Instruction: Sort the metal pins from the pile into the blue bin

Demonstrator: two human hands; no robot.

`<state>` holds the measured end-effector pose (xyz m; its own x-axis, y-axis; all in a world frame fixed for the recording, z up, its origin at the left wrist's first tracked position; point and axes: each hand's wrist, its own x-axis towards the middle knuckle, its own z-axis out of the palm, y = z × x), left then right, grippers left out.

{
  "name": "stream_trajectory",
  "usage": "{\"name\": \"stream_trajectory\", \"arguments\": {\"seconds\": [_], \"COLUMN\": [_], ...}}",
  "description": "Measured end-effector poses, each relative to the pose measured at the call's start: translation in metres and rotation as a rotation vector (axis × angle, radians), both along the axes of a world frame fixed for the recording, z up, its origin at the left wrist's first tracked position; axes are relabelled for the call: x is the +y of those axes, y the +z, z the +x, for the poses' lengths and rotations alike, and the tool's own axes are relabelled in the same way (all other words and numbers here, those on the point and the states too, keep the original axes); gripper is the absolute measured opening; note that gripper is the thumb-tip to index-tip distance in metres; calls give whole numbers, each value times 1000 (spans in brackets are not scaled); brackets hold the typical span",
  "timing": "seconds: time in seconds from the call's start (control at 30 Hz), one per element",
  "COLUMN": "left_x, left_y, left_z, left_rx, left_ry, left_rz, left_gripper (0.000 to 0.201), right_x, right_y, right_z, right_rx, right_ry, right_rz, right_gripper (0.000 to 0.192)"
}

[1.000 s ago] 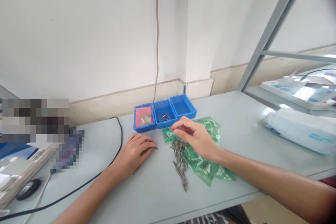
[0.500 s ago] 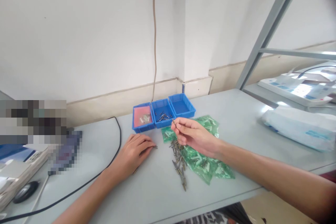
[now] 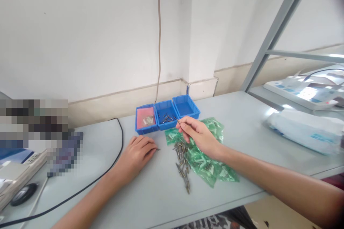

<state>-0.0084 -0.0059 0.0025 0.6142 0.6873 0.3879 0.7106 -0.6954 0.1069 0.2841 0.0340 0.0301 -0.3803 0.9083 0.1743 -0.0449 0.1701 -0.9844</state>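
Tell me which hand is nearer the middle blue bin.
Right. The right hand pinches a small metal pin just at the front edge of the middle blue bin; the left hand lies flat on the table, farther off to its front-left.

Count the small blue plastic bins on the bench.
3, side by side in a row at the wall: left blue plastic bin with a pink liner, middle bin holding metal pins, right bin. None seems hidden.
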Motion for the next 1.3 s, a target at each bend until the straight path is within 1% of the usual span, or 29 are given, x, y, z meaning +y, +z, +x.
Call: {"name": "stream_trajectory", "arguments": {"seconds": [0.13, 0.33, 0.6, 0.7, 0.87, 0.9, 1.0, 1.07, 1.2, 1.3], "left_x": [-2, 0, 0, 1, 4, 4, 5, 6, 7, 6], "left_y": [2, 4, -4, -5, -7, -7, -9, -9, -6, -4], "left_z": [1, 1, -2, -3, -8, -9, -13, -14, -12, -11], "left_rx": [91, 206, 208, 165, 44, 23, -8, -30, -114, -161], "left_ry": [-4, 8, 7, 12, 17, 22, 49, 80, 137, 156], "left_rz": [52, 143, 126, 111, 83, 83, 86, 99, 142, 140], "left_gripper": [16, 22, 21, 21, 12, 14, 31, 33, 24, 22], "right_x": [0, 1, 0, 0, 0, 0, -1, -1, 1, 2], "right_y": [-1, -6, -1, -1, -4, -3, -2, -1, -4, -7], "right_z": [0, 0, 0, 0, 0, 0, 0, 1, 2, 2], "right_rx": [3, -8, 8, 10, 17, 17, 18, 16, 9, 12], "right_ry": [-7, 25, 1, 3, 3, -3, -34, -51, -53, -41], "right_rz": [11, 2, -11, -17, -11, -8, -3, -5, 10, 15], "right_gripper": [30, 31, 31, 32, 34, 34, 33, 31, 29, 28]}}
